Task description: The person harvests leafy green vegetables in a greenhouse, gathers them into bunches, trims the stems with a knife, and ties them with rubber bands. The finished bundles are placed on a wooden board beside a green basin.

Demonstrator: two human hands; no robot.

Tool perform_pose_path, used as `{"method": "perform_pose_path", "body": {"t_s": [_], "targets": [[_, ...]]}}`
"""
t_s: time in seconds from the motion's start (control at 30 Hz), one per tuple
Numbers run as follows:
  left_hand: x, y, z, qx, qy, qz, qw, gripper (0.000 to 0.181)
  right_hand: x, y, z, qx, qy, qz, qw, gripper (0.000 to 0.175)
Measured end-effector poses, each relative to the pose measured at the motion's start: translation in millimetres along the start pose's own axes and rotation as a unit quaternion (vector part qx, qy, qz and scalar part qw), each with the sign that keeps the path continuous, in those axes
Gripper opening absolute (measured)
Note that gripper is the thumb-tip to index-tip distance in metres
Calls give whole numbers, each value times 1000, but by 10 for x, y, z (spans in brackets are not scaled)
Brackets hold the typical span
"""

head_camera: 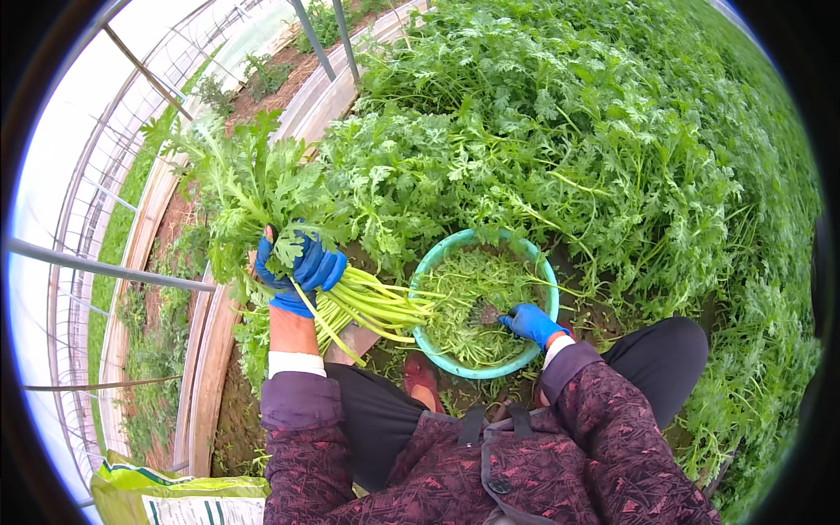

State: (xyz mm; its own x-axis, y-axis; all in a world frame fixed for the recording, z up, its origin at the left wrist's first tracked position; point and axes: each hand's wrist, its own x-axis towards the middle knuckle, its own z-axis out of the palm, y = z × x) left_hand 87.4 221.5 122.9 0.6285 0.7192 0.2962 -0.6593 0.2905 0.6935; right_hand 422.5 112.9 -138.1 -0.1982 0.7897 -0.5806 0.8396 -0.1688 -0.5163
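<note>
My left hand (303, 266), in a blue glove, is closed around a bunch of leafy greens (269, 177), with the leaves up and left and the pale stems pointing right to a basin's rim. The round turquoise plastic basin (553, 289) stands between my feet and holds leaf and stem scraps (459, 282). My right hand (530, 323), also in a blue glove, is over the right part of the basin. Its fingers are closed at the end of a dark, dirt-covered tool (487, 315) whose kind I cannot tell. More cut stems (331, 321) lie below the held bunch.
Dense leafy plants (590, 151) stand ahead and to the right. Wooden boards (213, 374) edge the bed at left, near metal greenhouse poles (111, 266). A green and white bag (184, 492) that bears writing lies at bottom left. My red shoe (421, 377) is beside the basin.
</note>
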Motion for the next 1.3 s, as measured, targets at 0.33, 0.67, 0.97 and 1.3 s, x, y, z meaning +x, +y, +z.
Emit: {"method": "perform_pose_path", "body": {"t_s": [0.33, 0.67, 0.97, 1.3], "targets": [[14, -137, 137, 16, 51, 2, 999, 56, -678, -1689, -763, 145, 369, -433, 809, 38], [-35, -170, 107, 13, 97, 13, 995, 56, -678, -2263, -765, 56, 401, -468, 785, 29], [-148, -106, 113, 105, 153, 54, 981, 50, -497, -1812, -641, 102, 433, -421, 791, 17], [-106, -131, 82, -27, 67, 80, 994, 54, -695, -1838, -781, 102, 353, -435, 822, 36]]}}
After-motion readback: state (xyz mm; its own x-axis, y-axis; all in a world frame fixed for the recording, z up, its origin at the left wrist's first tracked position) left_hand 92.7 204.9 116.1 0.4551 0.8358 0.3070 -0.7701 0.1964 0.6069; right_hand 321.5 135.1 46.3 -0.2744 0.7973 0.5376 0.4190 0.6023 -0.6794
